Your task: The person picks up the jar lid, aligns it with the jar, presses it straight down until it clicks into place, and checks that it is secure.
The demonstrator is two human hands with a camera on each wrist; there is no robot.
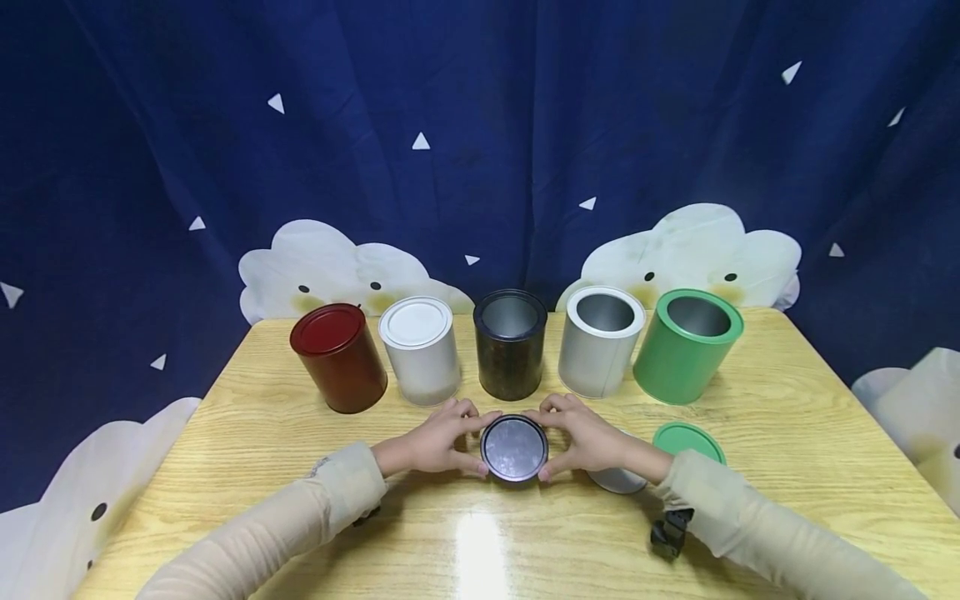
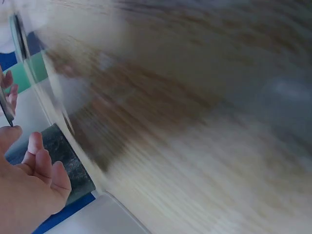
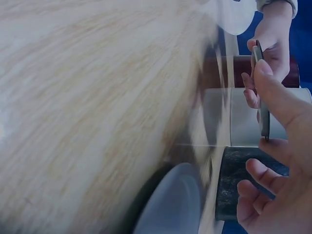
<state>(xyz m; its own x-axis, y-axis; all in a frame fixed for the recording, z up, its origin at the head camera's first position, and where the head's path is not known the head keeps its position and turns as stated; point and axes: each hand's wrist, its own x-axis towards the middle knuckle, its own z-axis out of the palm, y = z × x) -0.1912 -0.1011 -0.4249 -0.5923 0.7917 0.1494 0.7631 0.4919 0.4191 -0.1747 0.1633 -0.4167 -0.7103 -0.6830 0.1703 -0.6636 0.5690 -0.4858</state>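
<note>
A round black lid (image 1: 514,448) is held between both hands in front of the black can (image 1: 510,367), raised off the table in the right wrist view. My left hand (image 1: 435,440) pinches its left edge between thumb and forefinger. The opposite edge is gripped the same way by my right hand (image 1: 587,435). Seen edge-on, the lid (image 3: 263,112) looks thin from the right wrist. In the left wrist view only a sliver of the lid (image 2: 6,107) shows past the left hand (image 2: 29,190). The black can has no lid on.
To the left stand a dark red can (image 1: 345,367) and a white can (image 1: 420,350), both lidded. Open white (image 1: 596,362) and green (image 1: 678,358) cans stand to the right. A green lid (image 1: 688,439) and a partly hidden whitish lid (image 1: 618,481) lie by the right forearm.
</note>
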